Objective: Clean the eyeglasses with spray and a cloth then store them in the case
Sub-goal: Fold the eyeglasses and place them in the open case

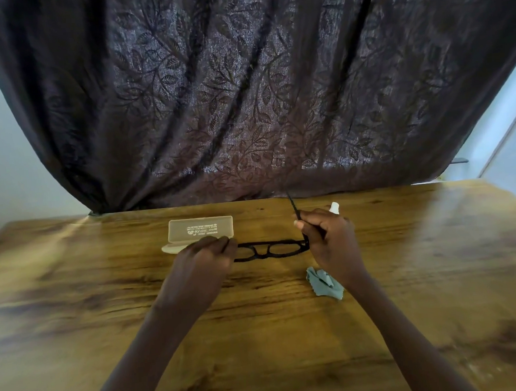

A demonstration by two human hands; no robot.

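Note:
Black-framed eyeglasses (270, 250) hang just above the wooden table (259, 331), held at both ends. My left hand (202, 263) grips the left end of the frame. My right hand (329, 239) pinches the right temple arm, which sticks up and away from me. A cream case (200, 230) stands open behind my left hand, its lid upright with printed text. A crumpled grey-blue cloth (324, 283) lies on the table under my right wrist. Only the white top of the spray bottle (334, 207) shows behind my right hand.
A dark leaf-patterned curtain (244, 90) hangs along the table's far edge. Pale walls show at both sides, with a door frame (507, 137) at the right. Bare wood stretches to the left, right and front of my arms.

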